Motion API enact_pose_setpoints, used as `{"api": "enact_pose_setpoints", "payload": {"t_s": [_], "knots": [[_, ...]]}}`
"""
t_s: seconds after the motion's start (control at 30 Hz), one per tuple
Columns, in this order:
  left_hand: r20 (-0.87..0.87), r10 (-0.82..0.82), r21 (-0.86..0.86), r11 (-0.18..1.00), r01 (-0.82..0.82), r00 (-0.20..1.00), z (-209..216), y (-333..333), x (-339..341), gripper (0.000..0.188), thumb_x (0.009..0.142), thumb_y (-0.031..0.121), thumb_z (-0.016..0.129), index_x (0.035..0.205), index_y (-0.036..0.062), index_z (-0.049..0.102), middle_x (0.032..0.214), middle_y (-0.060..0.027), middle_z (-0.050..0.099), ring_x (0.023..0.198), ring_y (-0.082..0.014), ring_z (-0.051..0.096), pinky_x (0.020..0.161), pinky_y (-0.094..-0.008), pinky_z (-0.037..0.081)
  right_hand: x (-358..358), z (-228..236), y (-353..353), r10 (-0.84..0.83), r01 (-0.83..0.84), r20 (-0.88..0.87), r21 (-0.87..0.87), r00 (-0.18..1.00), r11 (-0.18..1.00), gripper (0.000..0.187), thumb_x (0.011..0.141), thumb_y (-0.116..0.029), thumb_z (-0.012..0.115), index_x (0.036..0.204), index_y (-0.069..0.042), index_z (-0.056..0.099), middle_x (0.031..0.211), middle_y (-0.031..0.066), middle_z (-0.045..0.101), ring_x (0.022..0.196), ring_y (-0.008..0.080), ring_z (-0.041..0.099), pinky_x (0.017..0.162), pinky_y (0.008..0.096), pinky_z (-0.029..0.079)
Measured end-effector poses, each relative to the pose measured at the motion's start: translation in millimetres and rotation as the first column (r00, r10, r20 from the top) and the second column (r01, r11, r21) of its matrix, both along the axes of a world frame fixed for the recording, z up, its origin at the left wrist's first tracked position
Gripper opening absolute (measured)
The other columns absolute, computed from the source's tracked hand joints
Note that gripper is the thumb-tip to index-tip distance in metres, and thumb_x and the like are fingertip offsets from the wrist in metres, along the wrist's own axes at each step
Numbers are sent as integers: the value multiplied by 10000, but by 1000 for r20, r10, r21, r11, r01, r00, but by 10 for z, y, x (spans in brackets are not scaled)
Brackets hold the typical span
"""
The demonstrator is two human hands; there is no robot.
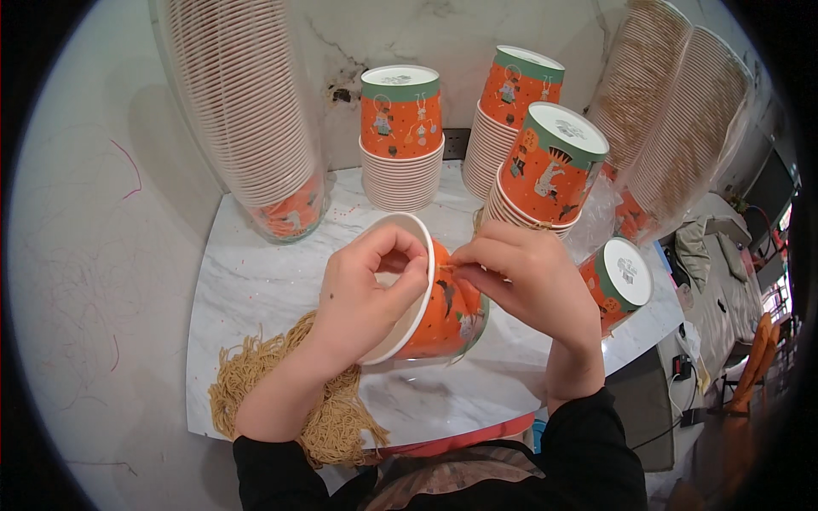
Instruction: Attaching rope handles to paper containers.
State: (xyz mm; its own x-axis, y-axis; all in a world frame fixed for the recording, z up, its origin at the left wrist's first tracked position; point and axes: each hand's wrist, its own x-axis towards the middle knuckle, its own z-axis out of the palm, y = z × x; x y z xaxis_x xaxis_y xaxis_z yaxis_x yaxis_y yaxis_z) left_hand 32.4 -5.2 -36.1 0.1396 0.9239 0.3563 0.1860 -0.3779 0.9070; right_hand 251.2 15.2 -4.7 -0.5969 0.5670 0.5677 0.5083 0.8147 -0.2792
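An orange paper bucket (pixel 440 315) with a green base band and white rim lies on its side on the table, its mouth toward the left. My left hand (pixel 371 285) is at that mouth, thumb and index finger closed together against the inside of the rim. Whatever is between those fingertips is hidden. Opposite it, my right hand (pixel 532 277) pinches a thin tan cord (pixel 446 266) against the printed outer wall, just beside the rim. Under my left forearm spreads a heap of tan cords (pixel 256 375), hanging over the table's front edge.
Behind stand upside-down bucket stacks: one in the middle (pixel 400 128), one farther right (pixel 521 85), and a nearer leaning one (pixel 554 166). A single bucket (pixel 626 272) sits at the right edge. Tall wrapped stacks rise at left (pixel 239 94) and right (pixel 682 128). The marble-patterned table (pixel 281 281) meets the wall.
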Motion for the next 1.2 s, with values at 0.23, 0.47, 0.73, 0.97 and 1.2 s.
{"api": "enact_pose_setpoints", "payload": {"t_s": [0.23, 0.47, 0.73, 0.97, 1.2], "knots": [[-188, 326, 584, 796, -161, 927, 66, 27, 52, 81, 822, 52, 666, 888, 49, 618, 1085, -85, 676, 1027, -237, 661, 1014, -415, 466, 36, 12, 56, -110, 100, -103, -97, 989, 990, 121, 845, -88, 724, 960, -52, 716, 829, 81, 672, 700, 244, 677, 613, 335, 520], [-392, 355, 592, 804, -63, 849, 39, 14, -8, 100, 865, 91, 652, 932, 67, 580, 914, -37, 709, 822, -219, 702, 1163, -571, 281, -86, -34, 89, -59, -223, -482, -506, 874, 834, 142, 929, -91, 669, 996, 30, 701, 829, 43, 718, 737, 70, 669, 674, 241, 538], [-221, 162, 290, 952, -93, 962, -7, 23, 45, 99, 946, 103, 627, 993, 22, 596, 924, -97, 692, 748, -253, 702, 789, -396, 569, -154, -35, 77, 14, -238, -377, -557, 926, 796, 201, 878, -134, 769, 967, 37, 712, 822, 63, 725, 750, 98, 678, 703, 250, 552], [-53, -120, -45, 992, 118, 991, -34, 97, -32, 216, 954, 17, 541, 1169, 2, 560, 1081, -105, 666, 903, -157, 656, 772, -310, 541, -149, -50, 73, 7, -166, -292, -524, 956, 835, 146, 854, -96, 751, 925, 26, 717, 774, 81, 714, 728, 126, 678, 696, 276, 548], [90, -448, -151, 877, 457, 890, -49, 133, -124, 425, 897, -12, 519, 1317, 45, 549, 1098, -65, 678, 902, -105, 638, 820, -284, 524, -87, -24, 79, 270, -349, -226, -495, 936, 796, 129, 843, -105, 752, 929, -14, 725, 798, 81, 711, 706, 183, 669, 678, 296, 524]]}}
